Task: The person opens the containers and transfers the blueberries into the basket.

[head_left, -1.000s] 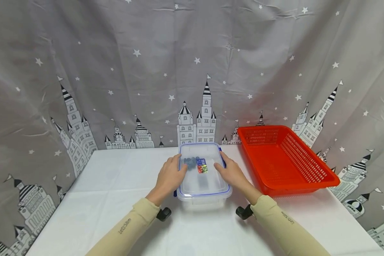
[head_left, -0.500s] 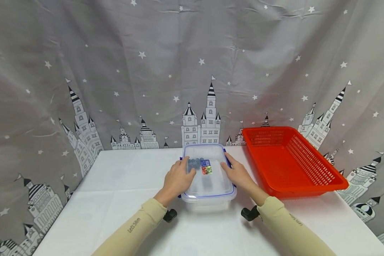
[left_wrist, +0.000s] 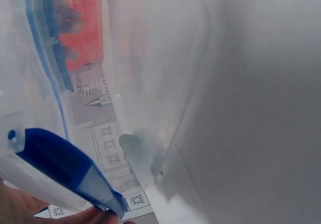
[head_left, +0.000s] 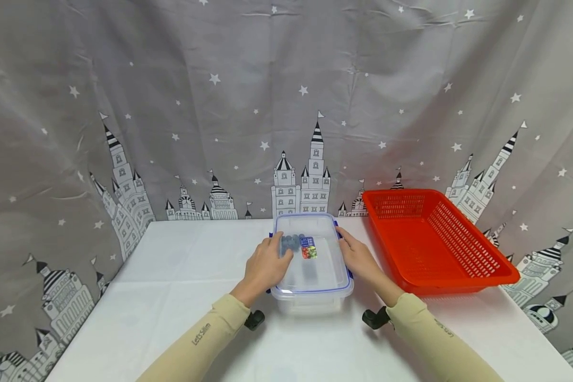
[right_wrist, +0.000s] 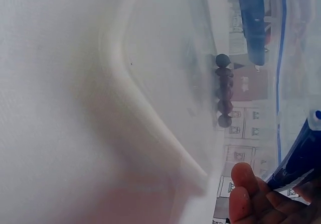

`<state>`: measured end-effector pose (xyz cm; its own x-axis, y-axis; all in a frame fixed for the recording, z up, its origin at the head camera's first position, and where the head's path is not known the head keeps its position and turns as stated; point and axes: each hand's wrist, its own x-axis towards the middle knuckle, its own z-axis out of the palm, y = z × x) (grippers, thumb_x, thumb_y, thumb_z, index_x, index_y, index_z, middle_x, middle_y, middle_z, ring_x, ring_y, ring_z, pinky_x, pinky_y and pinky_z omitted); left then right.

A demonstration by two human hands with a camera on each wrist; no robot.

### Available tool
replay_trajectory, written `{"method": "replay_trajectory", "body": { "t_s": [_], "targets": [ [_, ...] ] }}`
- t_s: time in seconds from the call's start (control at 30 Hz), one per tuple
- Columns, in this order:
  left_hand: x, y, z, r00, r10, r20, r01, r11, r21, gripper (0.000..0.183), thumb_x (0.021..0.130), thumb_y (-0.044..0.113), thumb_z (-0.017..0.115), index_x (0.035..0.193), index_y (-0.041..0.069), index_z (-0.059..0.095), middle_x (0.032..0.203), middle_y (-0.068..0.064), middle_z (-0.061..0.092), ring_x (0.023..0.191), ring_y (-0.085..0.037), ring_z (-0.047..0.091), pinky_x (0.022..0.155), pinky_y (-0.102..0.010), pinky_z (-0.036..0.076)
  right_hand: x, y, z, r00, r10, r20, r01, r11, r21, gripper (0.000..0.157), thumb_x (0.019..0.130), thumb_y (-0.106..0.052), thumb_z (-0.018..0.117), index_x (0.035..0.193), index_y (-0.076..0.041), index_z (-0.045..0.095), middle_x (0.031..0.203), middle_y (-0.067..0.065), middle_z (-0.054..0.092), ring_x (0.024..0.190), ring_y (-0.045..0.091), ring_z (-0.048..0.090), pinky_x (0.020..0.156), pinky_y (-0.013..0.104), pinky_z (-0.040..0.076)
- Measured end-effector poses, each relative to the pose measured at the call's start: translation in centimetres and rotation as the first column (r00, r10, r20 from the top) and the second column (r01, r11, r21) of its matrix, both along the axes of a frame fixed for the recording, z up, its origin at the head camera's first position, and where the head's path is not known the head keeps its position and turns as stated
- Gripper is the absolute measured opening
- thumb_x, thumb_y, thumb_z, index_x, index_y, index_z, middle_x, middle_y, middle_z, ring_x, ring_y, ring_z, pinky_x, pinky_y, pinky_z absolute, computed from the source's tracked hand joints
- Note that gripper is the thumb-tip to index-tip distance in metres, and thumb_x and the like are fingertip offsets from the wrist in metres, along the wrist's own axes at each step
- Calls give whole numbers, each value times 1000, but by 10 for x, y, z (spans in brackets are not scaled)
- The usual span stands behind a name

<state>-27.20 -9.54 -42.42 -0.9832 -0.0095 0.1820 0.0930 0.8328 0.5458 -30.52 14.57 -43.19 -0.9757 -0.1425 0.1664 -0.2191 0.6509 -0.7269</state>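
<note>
A clear plastic food storage box [head_left: 315, 276] sits on the table, its lid on and a blue line round the lid. Several dark round things [right_wrist: 225, 91] lie inside, too blurred to name. My left hand [head_left: 263, 265] grips the left side, thumb over the lid and fingers at a blue clip [left_wrist: 62, 161], which slants outward. My right hand [head_left: 363, 262] is at the opposite side, its fingers [right_wrist: 242, 201] curled under another slanted blue clip [right_wrist: 298, 158]. A coloured label [head_left: 309, 248] is on the lid.
A red slotted plastic basket [head_left: 458, 287] stands to the right of the box. White cloth covers the table [head_left: 186, 297]. Behind it hangs a grey curtain [head_left: 229, 63] printed with castles and stars. Black wrist cameras [head_left: 254, 320] sit below both hands.
The head view has shifted slightly, so everything appears a little further right. My right thumb has drawn back from the lid toward its right edge. The left hand keeps its place on the box.
</note>
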Motion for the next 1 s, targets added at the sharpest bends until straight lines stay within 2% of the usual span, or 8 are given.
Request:
{"method": "replay_trajectory", "body": {
  "t_s": [0.33, 0.6, 0.7, 0.83, 0.9, 1.0],
  "targets": [
    [-2, 0, -2, 1000, 4, 5, -4, 1000, 1, 65, 97, 45, 49, 154, 15, 42, 143, -18, 54, 128, -36, 55, 101, -56, 47, -1, 1, -2, 1000, -20, 12, 21, 999, -46, 48, 108, -21, 35, 154, -10, 41, 152, 23, 45, 135, 45, 48, 113, 60, 34],
    [-1, 0, -2, 1000, 9, 14, -10, 1000, 6, 65, 97, 45, 49, 154, 16, 41, 145, -17, 53, 130, -36, 53, 102, -56, 46, 0, 1, -1, 998, -22, 60, 26, 997, -79, 49, 108, -22, 35, 155, -12, 40, 155, 21, 42, 138, 45, 45, 113, 60, 33],
    [-1, 0, -1, 1000, 10, 15, -10, 1000, 13, 65, 97, 45, 50, 154, 16, 41, 144, -17, 53, 129, -36, 54, 101, -57, 47, 0, 5, -8, 996, -45, 75, 53, 993, -105, 48, 107, -18, 35, 154, -10, 41, 151, 24, 48, 132, 45, 50, 112, 60, 36],
    [0, -1, -2, 1000, 10, 18, -10, 1000, 12, 64, 97, 45, 50, 154, 16, 42, 142, -17, 55, 127, -35, 55, 98, -57, 48, 3, 11, -23, 988, -19, 155, 43, 987, -155, 50, 106, -14, 35, 155, -5, 39, 143, 25, 55, 125, 40, 56, 110, 57, 40],
    [0, -1, -2, 1000, 9, 17, -9, 1000, 7, 64, 96, 45, 51, 153, 16, 43, 141, -17, 55, 126, -35, 56, 97, -56, 49, 5, 11, -25, 984, 13, 175, 16, 986, -164, 51, 106, -14, 35, 155, -1, 36, 141, 27, 56, 126, 41, 56, 111, 56, 39],
    [0, -1, -2, 1000, 11, 7, -11, 1000, 9, 66, 96, 45, 51, 154, 14, 41, 142, -17, 55, 127, -36, 55, 98, -56, 48, 6, 7, -19, 989, -8, 149, 32, 986, -161, 51, 106, -18, 35, 154, -1, 38, 145, 26, 52, 135, 43, 49, 115, 57, 33]
  ]
}}
